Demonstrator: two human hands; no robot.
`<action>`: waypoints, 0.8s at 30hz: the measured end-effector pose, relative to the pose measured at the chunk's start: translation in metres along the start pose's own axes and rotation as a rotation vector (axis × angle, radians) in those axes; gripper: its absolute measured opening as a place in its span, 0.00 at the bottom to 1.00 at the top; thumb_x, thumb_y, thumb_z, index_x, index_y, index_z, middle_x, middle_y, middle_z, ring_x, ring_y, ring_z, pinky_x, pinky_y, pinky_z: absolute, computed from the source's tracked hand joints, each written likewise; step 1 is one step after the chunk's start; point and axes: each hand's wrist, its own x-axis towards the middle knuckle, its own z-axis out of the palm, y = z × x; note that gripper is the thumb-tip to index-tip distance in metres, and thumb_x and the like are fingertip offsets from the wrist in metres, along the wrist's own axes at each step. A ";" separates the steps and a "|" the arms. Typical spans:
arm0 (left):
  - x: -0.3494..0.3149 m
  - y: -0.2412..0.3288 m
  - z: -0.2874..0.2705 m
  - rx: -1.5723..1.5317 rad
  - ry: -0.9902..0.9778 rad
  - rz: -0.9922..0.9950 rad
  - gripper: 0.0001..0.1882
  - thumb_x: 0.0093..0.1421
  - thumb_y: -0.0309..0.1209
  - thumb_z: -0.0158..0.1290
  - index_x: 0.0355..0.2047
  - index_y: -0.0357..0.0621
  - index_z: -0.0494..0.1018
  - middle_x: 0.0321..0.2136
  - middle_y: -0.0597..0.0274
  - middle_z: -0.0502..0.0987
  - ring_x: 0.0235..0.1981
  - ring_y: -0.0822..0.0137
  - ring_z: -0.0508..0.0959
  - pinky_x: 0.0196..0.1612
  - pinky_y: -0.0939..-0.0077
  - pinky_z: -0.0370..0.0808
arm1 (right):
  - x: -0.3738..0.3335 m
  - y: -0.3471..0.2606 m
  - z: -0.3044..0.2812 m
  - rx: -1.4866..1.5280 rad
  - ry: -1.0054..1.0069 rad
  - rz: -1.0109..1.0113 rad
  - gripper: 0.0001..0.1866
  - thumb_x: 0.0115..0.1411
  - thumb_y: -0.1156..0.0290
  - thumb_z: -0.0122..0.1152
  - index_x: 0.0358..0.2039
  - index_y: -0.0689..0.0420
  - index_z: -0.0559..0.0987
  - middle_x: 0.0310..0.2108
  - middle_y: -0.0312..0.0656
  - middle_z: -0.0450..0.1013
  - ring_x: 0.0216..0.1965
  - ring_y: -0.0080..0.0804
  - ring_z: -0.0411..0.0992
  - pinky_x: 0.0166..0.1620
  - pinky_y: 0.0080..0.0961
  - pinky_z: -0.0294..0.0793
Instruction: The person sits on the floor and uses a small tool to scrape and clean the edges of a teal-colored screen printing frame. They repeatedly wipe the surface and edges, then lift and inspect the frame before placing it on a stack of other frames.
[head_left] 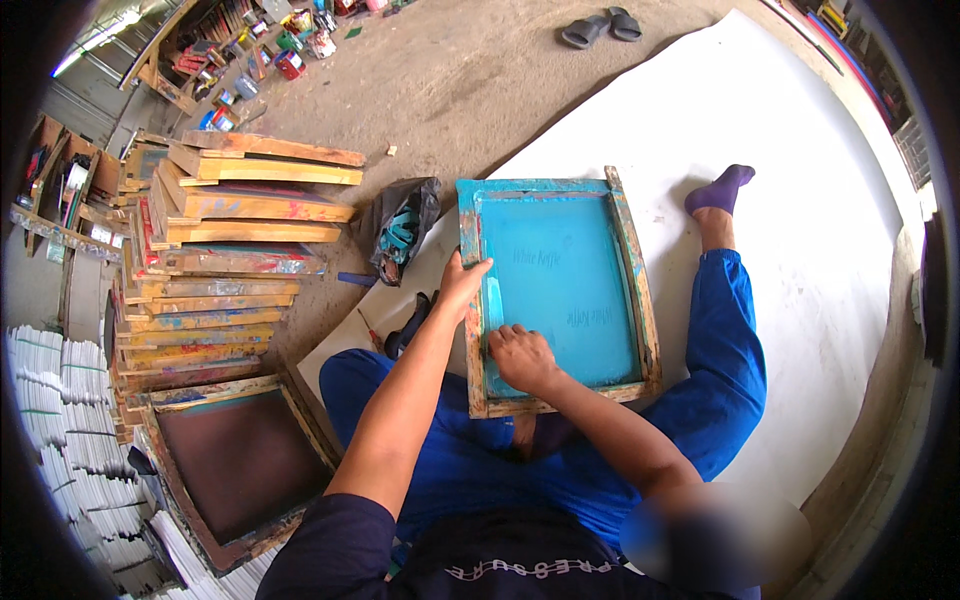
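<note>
A wooden screen-printing frame point(628, 290) with turquoise mesh rests on my lap, slightly tilted, its wood stained with paint. Fingers and thumb of my left hand point(463, 280) wrap the frame's left rail. On the lower left of the mesh, close to that rail, my right hand point(520, 358) is closed with its knuckles up. Whatever its fingers hold is hidden. A paler turquoise strip point(493, 300) runs along the inner left edge, just above my right hand. Faint dark lettering shows in two places on the mesh.
Stacked wooden frames point(230, 230) stand on my left, with a dark-mesh frame point(240, 450) in front and white paper piles point(70, 420) beyond. A black plastic bag point(405, 220) holds turquoise scraps. White sheeting point(800, 200) lies under me; sandals point(600, 28) and paint cans point(290, 65) are farther off.
</note>
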 end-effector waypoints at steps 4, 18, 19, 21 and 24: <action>0.001 0.012 -0.015 0.099 -0.060 -0.095 0.34 0.66 0.46 0.63 0.65 0.40 0.68 0.54 0.54 0.79 0.54 0.60 0.79 0.54 0.64 0.76 | -0.003 -0.007 -0.007 0.178 0.141 -0.026 0.10 0.59 0.71 0.59 0.40 0.58 0.76 0.37 0.44 0.77 0.44 0.46 0.78 0.43 0.41 0.80; 0.010 0.010 -0.045 -0.011 -0.330 -0.286 0.33 0.65 0.38 0.64 0.68 0.50 0.66 0.57 0.59 0.77 0.57 0.59 0.76 0.57 0.52 0.73 | 0.027 -0.054 0.006 0.175 0.511 -0.257 0.13 0.55 0.74 0.64 0.42 0.54 0.82 0.39 0.37 0.77 0.45 0.39 0.74 0.52 0.41 0.74; 0.009 0.007 -0.047 -0.060 -0.353 -0.269 0.33 0.65 0.38 0.64 0.68 0.50 0.66 0.57 0.60 0.77 0.58 0.60 0.76 0.57 0.52 0.73 | 0.023 -0.044 0.003 0.159 0.554 -0.244 0.13 0.55 0.74 0.65 0.42 0.54 0.82 0.39 0.36 0.77 0.45 0.39 0.74 0.52 0.41 0.74; 0.004 0.002 -0.049 -0.169 -0.393 -0.271 0.32 0.65 0.37 0.64 0.68 0.50 0.67 0.57 0.61 0.77 0.58 0.61 0.76 0.57 0.52 0.73 | 0.015 -0.023 -0.002 0.203 0.559 -0.145 0.09 0.58 0.72 0.67 0.40 0.54 0.83 0.38 0.35 0.78 0.44 0.39 0.74 0.50 0.41 0.74; -0.015 -0.008 -0.043 -0.191 -0.342 -0.249 0.37 0.64 0.36 0.64 0.72 0.57 0.63 0.55 0.63 0.78 0.52 0.66 0.78 0.47 0.61 0.80 | 0.005 0.014 -0.009 0.119 0.575 0.121 0.09 0.58 0.71 0.69 0.41 0.53 0.84 0.38 0.36 0.79 0.45 0.40 0.74 0.49 0.41 0.74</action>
